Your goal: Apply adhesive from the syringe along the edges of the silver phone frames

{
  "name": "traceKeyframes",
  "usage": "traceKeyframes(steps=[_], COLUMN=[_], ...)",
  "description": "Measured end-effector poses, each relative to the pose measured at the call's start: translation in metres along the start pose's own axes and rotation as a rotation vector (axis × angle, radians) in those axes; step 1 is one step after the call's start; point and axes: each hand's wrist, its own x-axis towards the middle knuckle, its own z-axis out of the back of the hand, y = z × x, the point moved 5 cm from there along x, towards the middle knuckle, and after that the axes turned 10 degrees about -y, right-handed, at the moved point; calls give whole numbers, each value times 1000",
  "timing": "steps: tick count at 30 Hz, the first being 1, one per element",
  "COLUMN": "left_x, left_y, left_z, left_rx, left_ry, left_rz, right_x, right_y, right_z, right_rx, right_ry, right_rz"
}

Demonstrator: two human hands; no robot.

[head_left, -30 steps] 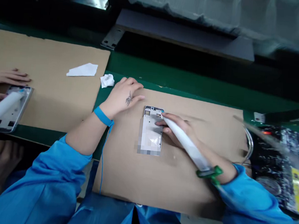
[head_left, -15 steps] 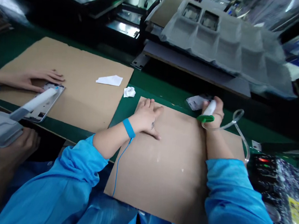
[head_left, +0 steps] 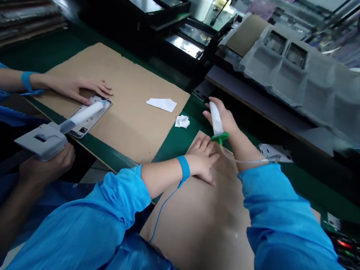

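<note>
My left hand (head_left: pixel 202 161) lies flat on a brown cardboard sheet (head_left: pixel 196 225), fingers spread, with a blue strap and cord at the wrist. My right hand (head_left: pixel 224 116) is closed round a white dispensing syringe (head_left: pixel 215 118) with a green cap (head_left: pixel 220 137) and a clear hose (head_left: pixel 244 161). It is held above the far edge of the cardboard, near a flat dark plate with holes (head_left: pixel 203 89) under the shelf edge. A silvery device frame (head_left: pixel 275 152) lies on the green bench beyond my right forearm.
At left, a co-worker's hand (head_left: pixel 76 89) rests by a device frame (head_left: pixel 83 132) on another cardboard sheet (head_left: pixel 130 126); the other holds a dispensing gun (head_left: pixel 47 139). White paper (head_left: pixel 162 104) and a crumpled tissue (head_left: pixel 182 121) lie between. A grey moulded tray (head_left: pixel 300 78) stands behind.
My right hand, with the syringe, has moved left, away from the silvery device frame. My left hand stays on the cardboard. The view has swung left.
</note>
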Motion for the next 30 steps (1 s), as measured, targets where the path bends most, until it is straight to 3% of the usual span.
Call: traceKeyframes(steps=[4,7,11,16,18,24,30], left_x=[2,0,-5,-8,-7,-2,2], left_y=[2,4,3,3,4,4,7], left_z=[-7,-7,-3,-2,-1,0,-2], left_rx=[-32,-69,-75,-45,-35,-6,-22], left_ry=[1,-12,-38,-1,6,3,6], left_rz=[-16,-9,-25,-56,-53,-17,-8], right_x=[44,48,22,-28,-41,-51,-46], right_y=[5,-1,-21,-50,-60,-74,-59], right_z=[-24,-30,-13,29,39,39,27], right_rx=[-42,-105,-149,-210,-219,-195,-237], right_ry=[1,22,-47,-304,-339,-248,-147], right_rz=[-83,-172,-217,-288,-336,-449,-360])
